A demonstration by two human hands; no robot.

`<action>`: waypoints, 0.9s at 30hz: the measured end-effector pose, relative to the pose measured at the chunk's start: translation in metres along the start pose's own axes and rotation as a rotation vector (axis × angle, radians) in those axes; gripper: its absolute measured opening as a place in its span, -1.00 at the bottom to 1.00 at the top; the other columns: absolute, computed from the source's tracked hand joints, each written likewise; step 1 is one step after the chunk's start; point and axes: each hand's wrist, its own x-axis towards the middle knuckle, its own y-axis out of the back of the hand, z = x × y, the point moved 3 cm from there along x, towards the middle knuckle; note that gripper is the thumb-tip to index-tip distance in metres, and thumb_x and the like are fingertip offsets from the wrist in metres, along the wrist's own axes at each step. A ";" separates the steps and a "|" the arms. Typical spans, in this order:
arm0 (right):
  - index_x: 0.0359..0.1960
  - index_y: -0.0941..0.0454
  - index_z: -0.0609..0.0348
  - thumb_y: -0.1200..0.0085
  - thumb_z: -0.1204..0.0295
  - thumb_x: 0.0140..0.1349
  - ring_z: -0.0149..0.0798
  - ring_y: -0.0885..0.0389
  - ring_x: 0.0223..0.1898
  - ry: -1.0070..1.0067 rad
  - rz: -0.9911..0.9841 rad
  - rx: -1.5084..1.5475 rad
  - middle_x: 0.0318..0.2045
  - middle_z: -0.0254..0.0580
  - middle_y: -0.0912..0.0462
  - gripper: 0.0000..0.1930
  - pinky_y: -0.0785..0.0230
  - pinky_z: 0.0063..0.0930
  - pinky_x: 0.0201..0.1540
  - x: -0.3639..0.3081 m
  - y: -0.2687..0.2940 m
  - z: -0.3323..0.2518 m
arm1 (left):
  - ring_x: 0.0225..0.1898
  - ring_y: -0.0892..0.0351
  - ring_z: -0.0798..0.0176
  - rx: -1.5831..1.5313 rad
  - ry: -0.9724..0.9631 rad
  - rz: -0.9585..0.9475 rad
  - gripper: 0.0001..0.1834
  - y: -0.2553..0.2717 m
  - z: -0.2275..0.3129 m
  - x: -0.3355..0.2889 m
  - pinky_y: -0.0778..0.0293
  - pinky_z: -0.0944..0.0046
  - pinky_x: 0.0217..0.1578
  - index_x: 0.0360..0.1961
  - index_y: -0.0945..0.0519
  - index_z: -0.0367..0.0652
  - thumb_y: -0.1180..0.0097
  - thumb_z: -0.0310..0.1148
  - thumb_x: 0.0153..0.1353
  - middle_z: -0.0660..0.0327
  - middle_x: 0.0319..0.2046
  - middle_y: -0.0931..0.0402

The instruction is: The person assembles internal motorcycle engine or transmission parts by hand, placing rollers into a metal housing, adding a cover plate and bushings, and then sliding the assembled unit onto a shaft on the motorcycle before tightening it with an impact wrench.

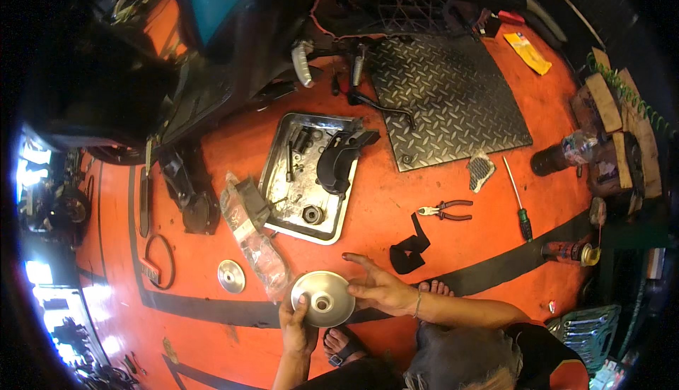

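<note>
In front of me at the lower middle is a round silver metal pulley plate (338,286), shallow-coned, with a hub and hole at its centre. My left hand (296,328) grips its left edge, the thumb lying on the upper face and the other fingers mostly hidden beneath. At the right rim is my right hand (385,291), its index finger stretched outward and its thumb by the edge. On the floor to the left lies a smaller silver disc (231,276), next to a torn clear plastic bag (263,259).
A metal tray (300,228) beyond my hands holds a black curved part, a socket and small hardware. Pliers (445,210), a black strap (409,254) and a screwdriver (523,224) lie to the right. Farther off are a tread-plate mat (453,100) and a scooter body (219,72); a black belt (170,266) lies left.
</note>
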 end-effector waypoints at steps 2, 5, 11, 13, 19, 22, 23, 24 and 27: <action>0.46 0.14 -0.06 -0.08 0.40 0.39 -0.19 -0.55 0.04 0.057 0.004 0.033 0.00 -0.04 -0.53 -0.26 -0.45 -0.23 0.10 -0.001 0.009 -0.010 | 0.09 -0.48 0.13 0.131 0.013 -0.018 -0.43 -0.006 0.004 0.016 -0.41 0.13 0.14 0.27 -0.33 -0.35 -0.17 -0.34 0.30 0.01 0.07 -0.47; 0.45 0.15 -0.05 -0.09 0.44 0.37 -0.22 -0.57 0.00 0.123 0.037 0.080 -0.04 -0.05 -0.55 -0.25 -0.45 -0.25 0.10 -0.002 0.026 -0.029 | 0.09 -0.45 0.17 0.551 -0.012 -0.095 -0.35 -0.024 0.013 0.047 -0.40 0.17 0.13 0.32 -0.27 -0.29 -0.21 -0.24 0.31 -0.03 0.15 -0.39; 0.42 0.07 0.11 -0.12 0.47 0.36 -0.26 -0.58 -0.01 0.475 0.258 0.070 -0.06 -0.04 -0.60 -0.28 -0.42 -0.32 0.13 -0.006 0.066 -0.103 | -0.31 -0.55 0.26 1.371 -0.412 -0.279 -0.61 -0.100 0.053 0.099 -0.46 0.24 -0.32 -0.10 -0.46 -0.28 -0.26 -0.20 0.27 0.10 -0.36 -0.55; 0.42 0.07 0.13 -0.15 0.46 0.34 -0.26 -0.58 -0.01 0.571 0.318 0.040 -0.05 -0.04 -0.60 -0.26 -0.41 -0.33 0.13 -0.001 0.080 -0.138 | -0.44 -0.61 0.04 1.419 -0.232 -0.300 -0.62 -0.128 0.056 0.120 -0.49 0.17 -0.34 -0.18 -0.54 -0.32 -0.26 -0.17 0.26 0.07 -0.53 -0.58; 0.37 -0.03 0.22 -0.21 0.49 0.27 -0.29 -0.57 -0.05 0.874 0.407 -0.123 -0.15 -0.04 -0.63 -0.28 -0.43 -0.39 0.01 0.036 0.100 -0.256 | -0.33 -0.65 0.32 0.879 0.083 -0.403 -0.44 -0.222 0.052 0.211 -0.48 0.35 -0.33 -0.15 -0.60 -0.26 -0.03 0.13 0.36 0.15 -0.33 -0.65; 0.36 -0.06 0.18 -0.25 0.50 0.24 -0.28 -0.56 -0.08 0.922 0.396 -0.213 -0.11 0.02 -0.62 -0.27 -0.44 -0.42 -0.02 0.062 0.097 -0.315 | -0.27 -0.68 0.24 0.715 0.063 -0.310 -0.38 -0.258 0.069 0.252 -0.51 0.32 -0.28 -0.03 -0.56 -0.28 0.03 0.17 0.37 0.09 -0.21 -0.66; 0.36 -0.06 0.18 -0.25 0.50 0.24 -0.28 -0.56 -0.08 0.922 0.385 -0.208 -0.11 0.02 -0.62 -0.27 -0.44 -0.42 -0.02 0.070 0.095 -0.331 | -0.25 -0.69 0.22 0.630 0.039 -0.274 -0.37 -0.266 0.076 0.258 -0.52 0.30 -0.26 -0.01 -0.55 -0.27 0.05 0.17 0.38 0.08 -0.18 -0.65; 0.34 -0.07 0.19 -0.26 0.51 0.23 -0.26 -0.57 -0.07 0.977 0.324 -0.217 -0.10 0.02 -0.61 -0.28 -0.45 -0.41 -0.01 0.078 0.089 -0.347 | -0.22 -0.69 0.18 0.612 0.003 -0.269 -0.39 -0.274 0.084 0.263 -0.53 0.26 -0.22 0.02 -0.51 -0.28 0.03 0.15 0.38 0.07 -0.15 -0.65; 0.30 -0.11 0.21 -0.27 0.52 0.21 -0.23 -0.58 -0.04 1.061 0.189 -0.207 -0.07 0.00 -0.61 -0.31 -0.47 -0.38 -0.01 0.093 0.076 -0.377 | -0.18 -0.69 0.16 0.488 -0.059 -0.251 -0.40 -0.288 0.101 0.270 -0.53 0.25 -0.22 0.02 -0.50 -0.28 0.01 0.13 0.38 0.06 -0.13 -0.65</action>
